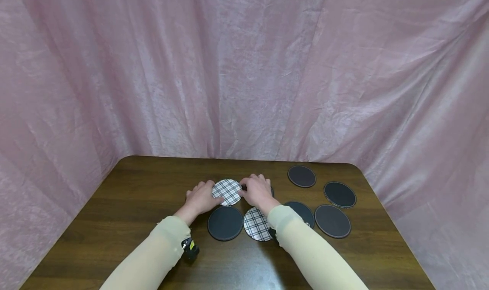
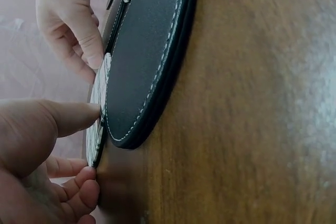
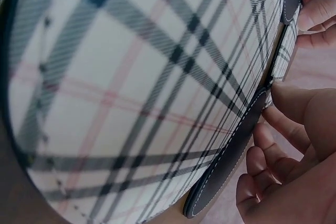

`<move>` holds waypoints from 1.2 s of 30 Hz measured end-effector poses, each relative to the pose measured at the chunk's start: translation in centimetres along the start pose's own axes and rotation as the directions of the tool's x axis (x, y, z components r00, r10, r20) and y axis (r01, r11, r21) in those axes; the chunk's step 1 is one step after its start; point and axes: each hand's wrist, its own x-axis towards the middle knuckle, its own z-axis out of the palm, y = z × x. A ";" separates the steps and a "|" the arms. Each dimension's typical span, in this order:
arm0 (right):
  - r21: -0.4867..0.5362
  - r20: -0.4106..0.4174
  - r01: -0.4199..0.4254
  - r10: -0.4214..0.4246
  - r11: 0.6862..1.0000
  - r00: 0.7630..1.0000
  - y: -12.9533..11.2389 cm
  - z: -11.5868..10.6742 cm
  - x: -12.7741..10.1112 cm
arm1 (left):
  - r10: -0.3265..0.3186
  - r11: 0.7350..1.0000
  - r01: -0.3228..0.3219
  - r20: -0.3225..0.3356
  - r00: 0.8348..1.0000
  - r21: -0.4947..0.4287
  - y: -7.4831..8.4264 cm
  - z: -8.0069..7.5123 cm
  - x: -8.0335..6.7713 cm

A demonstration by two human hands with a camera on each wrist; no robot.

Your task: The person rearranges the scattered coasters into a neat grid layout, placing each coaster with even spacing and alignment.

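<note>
— Firstly, item in hand?
— Round plaid-faced coaster (image 1: 227, 192), flat on the dark wooden tabletop (image 1: 126, 196), mid-tabletop, between both hands. Left hand (image 1: 200, 198): grip pinches its left edge, thumb on the rim. Right hand (image 1: 257, 192): grip curls on its right edge.
— Adjacent stock?
— Round black stitched leather coaster (image 1: 225, 223) just in front; second plaid round coaster (image 1: 257, 224) beside that. Four more dark round coasters (image 1: 339, 194) lie to the right, apart from the hands.
— Surround?
— Pink draped cloth (image 1: 244, 69) behind.
</note>
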 end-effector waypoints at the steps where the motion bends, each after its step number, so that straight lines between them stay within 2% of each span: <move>1: -0.001 0.003 -0.002 0.002 1.000 1.000 0.0 0.0 0.0 | 0.000 1.000 0.000 0.000 1.000 0.000 -0.1 0.1 0.0; 17: -0.004 -0.006 -0.019 0.019 1.000 1.000 -0.3 -0.4 -0.3 | 0.012 1.000 -0.012 -0.008 1.000 -0.021 -0.5 0.6 0.2; 24: 0.046 -0.050 0.020 -0.018 0.999 0.999 -0.2 -1.0 -1.6 | 0.022 0.999 -0.023 -0.036 0.999 -0.028 -1.0 1.2 0.2; 31: 0.014 -0.112 0.074 -0.072 0.997 0.991 0.2 -2.1 -3.2 | 0.011 1.000 -0.011 -0.039 0.999 -0.012 -0.1 0.2 -0.7; 36: -0.029 -0.129 0.079 -0.082 0.996 0.988 1.0 -2.5 -4.0 | 0.040 0.999 -0.039 -0.086 0.995 0.008 0.2 0.1 -0.9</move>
